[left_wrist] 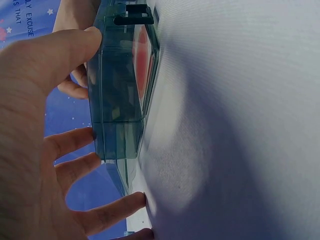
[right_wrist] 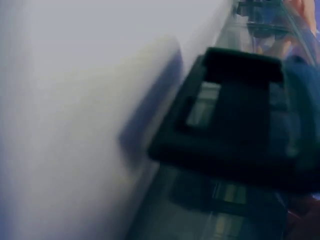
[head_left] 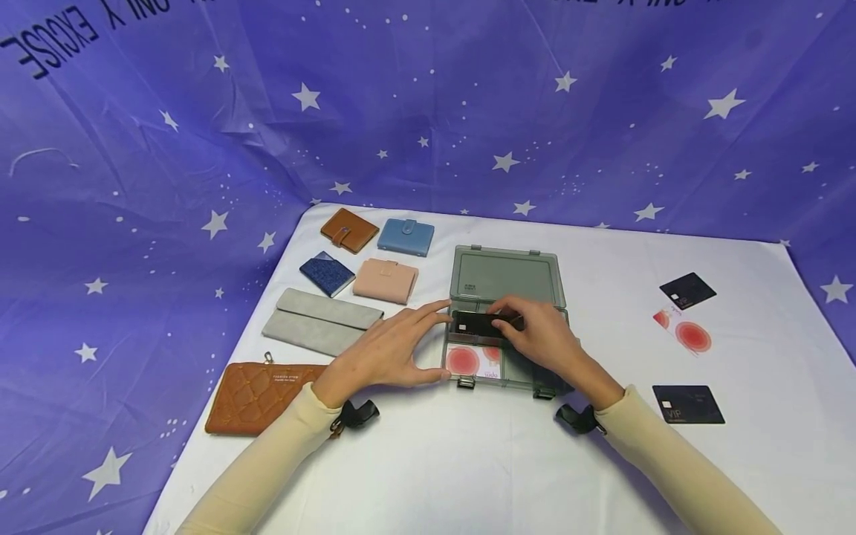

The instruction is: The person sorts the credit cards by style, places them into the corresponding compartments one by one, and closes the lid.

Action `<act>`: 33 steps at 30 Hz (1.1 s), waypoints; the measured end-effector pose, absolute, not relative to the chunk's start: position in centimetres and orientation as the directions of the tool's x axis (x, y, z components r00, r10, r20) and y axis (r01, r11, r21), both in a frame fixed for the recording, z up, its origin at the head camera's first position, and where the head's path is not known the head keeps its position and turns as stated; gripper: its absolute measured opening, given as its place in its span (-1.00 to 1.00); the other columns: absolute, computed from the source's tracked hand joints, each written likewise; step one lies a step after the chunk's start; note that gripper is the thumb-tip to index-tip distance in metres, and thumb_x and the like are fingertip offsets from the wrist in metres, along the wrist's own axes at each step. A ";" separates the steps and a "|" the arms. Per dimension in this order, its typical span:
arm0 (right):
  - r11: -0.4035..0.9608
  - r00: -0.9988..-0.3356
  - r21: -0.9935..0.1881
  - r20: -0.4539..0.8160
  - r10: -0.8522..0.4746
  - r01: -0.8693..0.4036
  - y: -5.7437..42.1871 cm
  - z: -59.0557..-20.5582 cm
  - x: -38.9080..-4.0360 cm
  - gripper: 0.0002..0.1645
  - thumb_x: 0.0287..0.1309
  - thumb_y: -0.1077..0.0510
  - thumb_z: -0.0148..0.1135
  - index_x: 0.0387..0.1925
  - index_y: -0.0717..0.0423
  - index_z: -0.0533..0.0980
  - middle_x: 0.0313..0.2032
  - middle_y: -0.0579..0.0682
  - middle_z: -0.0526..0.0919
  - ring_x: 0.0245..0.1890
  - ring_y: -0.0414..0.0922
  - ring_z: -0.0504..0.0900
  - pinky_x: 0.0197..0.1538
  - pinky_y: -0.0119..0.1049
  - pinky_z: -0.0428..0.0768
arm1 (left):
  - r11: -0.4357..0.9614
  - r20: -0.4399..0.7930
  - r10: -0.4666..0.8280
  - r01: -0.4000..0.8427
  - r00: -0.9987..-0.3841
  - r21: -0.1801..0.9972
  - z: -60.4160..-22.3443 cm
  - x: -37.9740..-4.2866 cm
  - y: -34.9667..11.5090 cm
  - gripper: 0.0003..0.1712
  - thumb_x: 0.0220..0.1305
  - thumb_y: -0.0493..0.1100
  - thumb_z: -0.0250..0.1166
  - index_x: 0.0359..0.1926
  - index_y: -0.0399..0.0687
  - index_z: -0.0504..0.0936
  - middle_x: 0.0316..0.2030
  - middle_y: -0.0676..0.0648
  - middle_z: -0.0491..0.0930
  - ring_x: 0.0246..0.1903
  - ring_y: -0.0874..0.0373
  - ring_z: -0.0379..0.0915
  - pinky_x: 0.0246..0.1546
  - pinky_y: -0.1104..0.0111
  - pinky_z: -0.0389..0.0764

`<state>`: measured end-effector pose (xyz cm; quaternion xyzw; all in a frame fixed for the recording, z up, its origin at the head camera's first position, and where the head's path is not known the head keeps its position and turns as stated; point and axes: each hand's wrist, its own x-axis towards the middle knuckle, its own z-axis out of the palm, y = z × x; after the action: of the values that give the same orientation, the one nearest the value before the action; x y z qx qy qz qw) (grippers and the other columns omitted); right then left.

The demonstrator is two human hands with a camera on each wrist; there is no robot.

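Observation:
An olive-green clear plastic box [head_left: 574,327] lies with its lid [head_left: 511,273] folded back. In the head view my right hand [head_left: 545,338] pinches a black card [head_left: 476,324] with a gold chip at the box's back-left compartment. My left hand [head_left: 394,348] rests against the left side of the box, fingers extended and spread. The left wrist view shows its thumb [left_wrist: 75,44] at the box's upper edge near a latch [left_wrist: 135,15]. A white card with red circles [head_left: 468,361] lies in the front-left compartment. The right wrist view is filled by a dark, blurred latch [right_wrist: 240,120].
Two black cards [head_left: 687,290] [head_left: 689,405] and a white-and-red card [head_left: 689,333] lie at the right. At the left are a brown quilted wallet [head_left: 261,397], a grey wallet [head_left: 321,321], a pink wallet [head_left: 386,281] and several small card holders, one blue [head_left: 406,238].

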<state>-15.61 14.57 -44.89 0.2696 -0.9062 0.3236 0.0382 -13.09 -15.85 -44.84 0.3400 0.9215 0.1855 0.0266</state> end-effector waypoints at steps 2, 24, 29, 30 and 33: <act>0.663 -0.846 -0.533 0.248 -0.472 -0.525 14.4 -44.9 -15.5 -0.73 0.36 0.17 0.49 0.06 -0.04 0.74 -0.06 -0.04 0.84 -0.21 -0.06 0.82 -0.19 -0.01 0.73 | 0.698 0.077 0.639 0.619 -0.765 0.360 -44.8 -13.1 -15.8 0.03 0.23 0.56 0.37 0.57 0.22 0.40 0.68 0.16 0.12 0.38 -0.02 0.46 0.07 -0.03 0.66; 0.827 -0.885 -0.315 0.129 -0.448 -0.465 13.9 -44.8 -14.3 -0.54 0.57 -0.17 0.23 0.34 -0.19 0.67 0.03 0.14 0.76 -0.26 0.05 0.75 -0.38 -0.05 0.65 | 0.701 0.065 0.639 0.615 -0.767 0.360 -44.5 -13.0 -15.8 0.03 0.24 0.56 0.36 0.58 0.21 0.40 0.68 0.18 0.11 0.39 -0.04 0.45 0.08 -0.06 0.65; 0.823 -0.885 -0.329 0.117 -0.451 -0.463 14.2 -44.7 -14.2 -0.52 0.59 -0.18 0.19 0.36 -0.16 0.66 0.14 0.18 0.74 0.07 0.20 0.75 -0.09 0.20 0.72 | 0.696 0.073 0.644 0.622 -0.762 0.358 -44.6 -12.9 -15.9 0.03 0.24 0.54 0.37 0.58 0.18 0.40 0.69 0.14 0.11 0.38 -0.04 0.45 0.08 -0.06 0.65; 0.819 -0.884 -0.340 0.115 -0.453 -0.463 14.4 -44.7 -14.1 -0.52 0.59 -0.17 0.20 0.36 -0.15 0.66 0.15 0.18 0.74 0.09 0.21 0.75 -0.07 0.22 0.71 | 0.694 0.076 0.644 0.624 -0.761 0.359 -44.6 -12.9 -15.9 0.03 0.24 0.54 0.37 0.58 0.18 0.40 0.69 0.14 0.11 0.38 -0.04 0.45 0.08 -0.07 0.64; 0.796 -0.879 -0.381 0.119 -0.462 -0.470 15.2 -44.3 -14.2 -0.53 0.59 -0.15 0.22 0.36 -0.12 0.65 0.16 0.13 0.75 0.07 0.16 0.76 -0.05 0.20 0.70 | 0.696 0.075 0.642 0.621 -0.763 0.359 -44.6 -12.9 -15.9 0.03 0.24 0.54 0.37 0.58 0.18 0.40 0.68 0.16 0.11 0.38 -0.04 0.46 0.07 -0.08 0.65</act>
<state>-14.16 15.20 -44.26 0.2461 -0.9476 0.2035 0.0098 -12.88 -15.90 -44.62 0.3430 0.9206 0.1846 0.0279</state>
